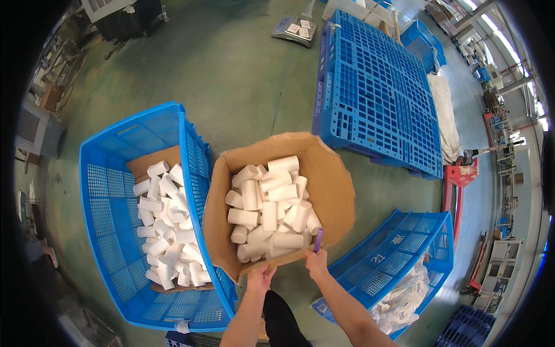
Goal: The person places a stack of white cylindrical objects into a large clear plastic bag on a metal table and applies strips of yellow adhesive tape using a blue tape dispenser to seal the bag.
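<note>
In front of me is a cardboard box (pixel 329 173) with a ragged, wavy rim, filled with short white cylinders (pixel 270 216). My left hand (pixel 260 279) is closed on the near edge of the box. A little to its right, my right hand (pixel 316 263) is closed at the near right rim with a slim purple handle-like tool (pixel 318 239) sticking up from it. Its exact kind cannot be made out. Beside the box on the left, a large blue plastic crate (pixel 110 220) contains many similar white cylinders (pixel 167 231) lying over a piece of cardboard.
Blue plastic pallets (pixel 376 87) stand at the far right, near a red pallet jack (pixel 461 173). A blue crate (pixel 399 243) with clear plastic bags (pixel 404 295) sits at my right. A small scale-like device (pixel 293 30) rests on the green floor (pixel 231 69) ahead.
</note>
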Action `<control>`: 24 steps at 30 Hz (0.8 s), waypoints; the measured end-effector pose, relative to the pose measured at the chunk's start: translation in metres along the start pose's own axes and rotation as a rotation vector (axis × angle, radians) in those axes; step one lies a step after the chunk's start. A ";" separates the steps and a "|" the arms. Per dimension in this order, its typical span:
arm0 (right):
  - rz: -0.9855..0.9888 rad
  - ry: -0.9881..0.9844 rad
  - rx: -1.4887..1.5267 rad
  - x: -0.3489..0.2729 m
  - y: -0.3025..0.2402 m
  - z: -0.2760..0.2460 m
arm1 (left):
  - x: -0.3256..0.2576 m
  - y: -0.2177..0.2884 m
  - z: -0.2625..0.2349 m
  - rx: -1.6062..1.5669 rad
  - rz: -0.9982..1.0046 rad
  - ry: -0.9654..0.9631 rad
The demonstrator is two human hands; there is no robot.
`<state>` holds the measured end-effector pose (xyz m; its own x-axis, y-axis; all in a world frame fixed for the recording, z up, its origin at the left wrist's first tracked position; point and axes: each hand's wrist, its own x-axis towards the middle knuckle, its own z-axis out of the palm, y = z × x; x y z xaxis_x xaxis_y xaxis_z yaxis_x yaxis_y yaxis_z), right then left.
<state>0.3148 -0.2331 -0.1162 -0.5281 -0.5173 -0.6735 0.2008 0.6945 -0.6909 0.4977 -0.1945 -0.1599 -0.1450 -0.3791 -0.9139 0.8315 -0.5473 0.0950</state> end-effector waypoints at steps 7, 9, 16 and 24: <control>-0.214 0.025 -0.017 0.080 -0.113 0.044 | 0.049 0.056 0.143 0.086 0.078 -0.041; -0.212 -0.075 0.052 0.081 -0.144 0.049 | 0.062 0.075 0.172 0.095 0.112 -0.102; -0.290 -0.475 -0.126 0.007 -0.102 0.018 | 0.010 0.091 0.180 0.522 0.336 -0.360; -0.114 -0.191 -0.672 -0.146 0.211 -0.160 | -0.145 -0.008 -0.089 0.890 -0.085 -0.747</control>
<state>0.3027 0.0690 -0.1221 -0.3489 -0.6408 -0.6838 -0.4323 0.7575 -0.4893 0.5598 -0.0682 -0.0632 -0.7084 -0.4989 -0.4993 0.1767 -0.8102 0.5589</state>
